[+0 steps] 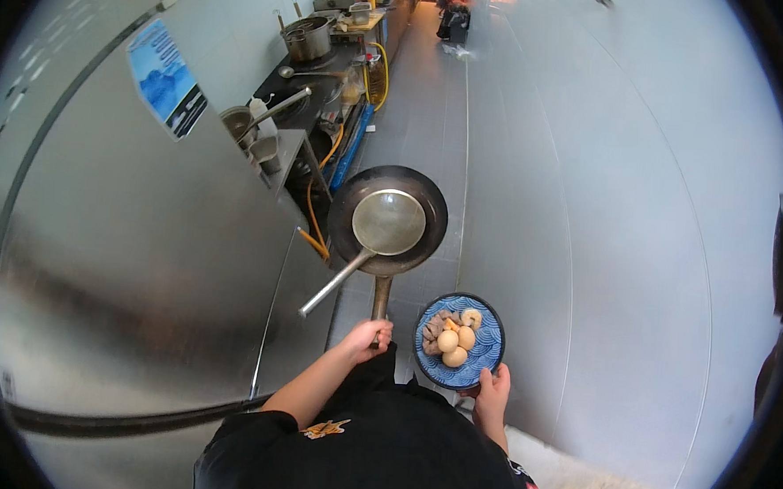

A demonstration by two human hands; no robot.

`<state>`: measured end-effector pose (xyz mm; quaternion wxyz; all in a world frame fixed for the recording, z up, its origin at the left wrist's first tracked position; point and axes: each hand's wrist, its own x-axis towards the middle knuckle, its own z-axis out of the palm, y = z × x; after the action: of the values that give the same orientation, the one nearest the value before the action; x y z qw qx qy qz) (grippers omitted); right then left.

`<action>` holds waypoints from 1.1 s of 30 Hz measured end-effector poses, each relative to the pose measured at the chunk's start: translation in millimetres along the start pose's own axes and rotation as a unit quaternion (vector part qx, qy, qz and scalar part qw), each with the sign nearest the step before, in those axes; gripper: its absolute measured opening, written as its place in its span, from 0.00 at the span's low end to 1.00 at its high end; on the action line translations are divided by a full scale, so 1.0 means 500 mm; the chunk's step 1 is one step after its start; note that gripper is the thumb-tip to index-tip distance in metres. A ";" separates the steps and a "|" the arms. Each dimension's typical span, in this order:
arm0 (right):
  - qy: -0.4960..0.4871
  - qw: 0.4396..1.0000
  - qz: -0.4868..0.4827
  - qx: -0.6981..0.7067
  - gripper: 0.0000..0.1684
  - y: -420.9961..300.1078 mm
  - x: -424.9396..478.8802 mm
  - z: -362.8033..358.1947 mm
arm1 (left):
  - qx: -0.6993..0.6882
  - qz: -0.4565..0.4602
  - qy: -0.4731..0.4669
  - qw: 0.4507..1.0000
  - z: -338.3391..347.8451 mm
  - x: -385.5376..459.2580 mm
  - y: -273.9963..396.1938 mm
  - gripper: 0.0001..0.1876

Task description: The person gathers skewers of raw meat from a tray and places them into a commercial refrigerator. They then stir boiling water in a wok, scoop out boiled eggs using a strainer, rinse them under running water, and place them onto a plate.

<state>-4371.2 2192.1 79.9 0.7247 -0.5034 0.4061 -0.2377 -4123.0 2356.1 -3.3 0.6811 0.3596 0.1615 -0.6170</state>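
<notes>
My left hand (pixel 368 340) grips the handle of a dark wok (pixel 342 232), held out in front of me. Inside the wok rests a round metal strainer (pixel 390 222), its long handle slanting over the rim towards the left. My right hand (pixel 494 391) holds a blue wave-patterned plate (pixel 489 346) by its near right edge, thumb on top. On the plate sit several pale brown peeled eggs (pixel 454 357), chunks of brown meat (pixel 432 333) and a pale round piece of food (pixel 471 317) at the far side.
A steel refrigerator-like cabinet (pixel 131 264) stands close on my left. Beyond it runs a stove counter with a large pot (pixel 307 39), a ladle (pixel 286 72) and a yellow hose (pixel 383 78). A grey wall (pixel 617 243) borders the right; a narrow tiled floor (pixel 418 106) leads ahead.
</notes>
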 end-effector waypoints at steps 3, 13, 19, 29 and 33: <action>0.016 0.999 -0.011 0.032 0.09 0.035 0.105 0.049 | 0.015 0.040 0.063 0.997 0.002 0.122 0.158 0.12; 0.114 0.989 0.003 0.092 0.13 -0.012 0.611 0.211 | 0.005 0.244 0.112 0.963 0.074 0.629 0.746 0.15; 0.088 0.991 0.012 0.103 0.15 -0.092 0.992 0.350 | -0.125 0.325 0.112 0.931 0.065 0.795 1.144 0.12; -0.139 0.989 0.038 0.023 0.08 -0.334 1.652 0.681 | -0.279 0.410 0.211 0.842 -0.071 0.887 1.657 0.11; -0.212 0.977 0.020 -0.025 0.10 -0.441 1.841 0.814 | -0.356 0.409 0.235 0.807 -0.107 0.892 1.744 0.13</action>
<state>-3507.4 1633.2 28.2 0.7862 -0.5520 0.2588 -0.1013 -3193.6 2052.2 -82.9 0.8921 0.2589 0.3623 -0.0770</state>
